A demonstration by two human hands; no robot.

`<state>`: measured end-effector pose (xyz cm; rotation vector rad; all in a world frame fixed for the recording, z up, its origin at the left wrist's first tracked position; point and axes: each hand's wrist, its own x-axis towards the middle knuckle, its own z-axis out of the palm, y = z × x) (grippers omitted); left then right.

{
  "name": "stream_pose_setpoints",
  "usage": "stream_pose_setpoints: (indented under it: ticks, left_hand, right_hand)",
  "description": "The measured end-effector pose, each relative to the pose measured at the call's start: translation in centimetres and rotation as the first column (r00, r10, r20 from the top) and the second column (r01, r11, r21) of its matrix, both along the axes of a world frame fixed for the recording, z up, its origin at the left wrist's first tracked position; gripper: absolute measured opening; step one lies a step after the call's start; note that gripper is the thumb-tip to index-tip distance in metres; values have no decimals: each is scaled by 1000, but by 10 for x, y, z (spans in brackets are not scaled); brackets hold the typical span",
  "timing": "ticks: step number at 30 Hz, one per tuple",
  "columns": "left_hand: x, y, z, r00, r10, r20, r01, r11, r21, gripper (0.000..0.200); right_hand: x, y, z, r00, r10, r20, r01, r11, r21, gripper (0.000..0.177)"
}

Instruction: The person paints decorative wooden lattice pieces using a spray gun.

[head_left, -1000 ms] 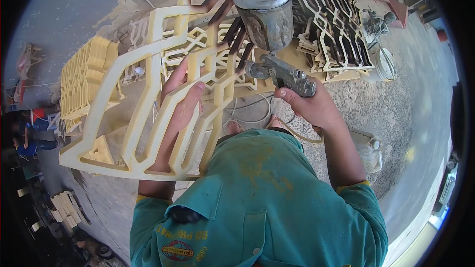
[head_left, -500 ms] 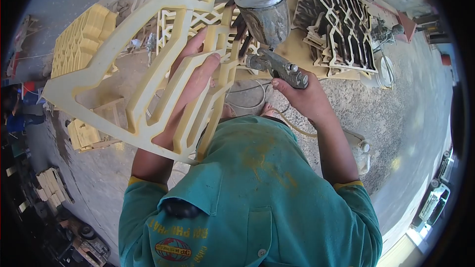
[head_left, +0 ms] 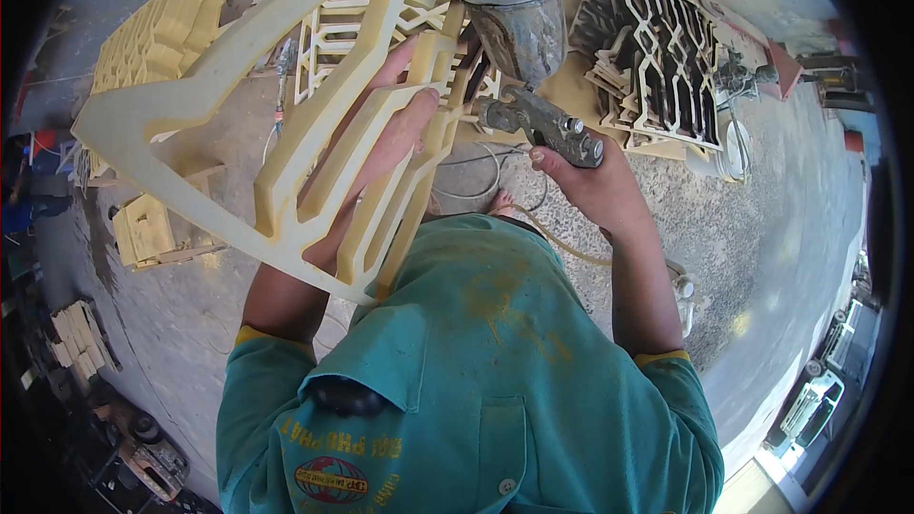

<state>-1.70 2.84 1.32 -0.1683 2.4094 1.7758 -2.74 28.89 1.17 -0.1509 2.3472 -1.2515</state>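
My left hand (head_left: pixel 395 133) is closed around the slats of a cream-coloured lattice panel (head_left: pixel 112 128), tilted up in front of my chest. Its fingers show through the panel's gaps. In my right hand (head_left: pixel 602 192) is a spray gun (head_left: pixel 541 122), topped by a metal paint cup (head_left: pixel 519 33). The nozzle points left, close to the panel's right edge. Dark brown colour shows on strips behind the cup, partly hidden by it. A thin hose (head_left: pixel 562 242) curves below my right hand.
Stacked cream panels (head_left: pixel 157 33) stand at the back left. Dark-sprayed lattice panels (head_left: pixel 662 57) lean at the back right, beside a white bucket (head_left: pixel 733 150). Cream pieces (head_left: pixel 143 228) lie on the left floor. A bare foot (head_left: pixel 502 200) shows beneath.
The panel has shifted slightly and turned, its left tip now further left. The spray gun has moved a little right and down along the panel edge. Both hands keep their hold.
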Motion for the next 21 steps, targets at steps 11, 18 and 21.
stream_pose_setpoints:
  ticks: [11, 18, 21]
  left_hand:
    - [-3, 1, -22, 980, 28, -197, -35, 999, -33, 55]
    - [-8, 4, -23, 973, 17, -231, -21, 1000, -16, 55]
    - [-9, 5, -23, 979, 17, -202, -16, 1000, 5, 56]
  right_hand:
    - [-15, 2, 17, 997, -7, -75, 15, 994, 108, 37]
    - [-16, 3, 21, 997, 37, -72, -26, 989, 146, 38]
    - [-24, -3, 20, 991, -9, -132, 36, 978, 206, 40]
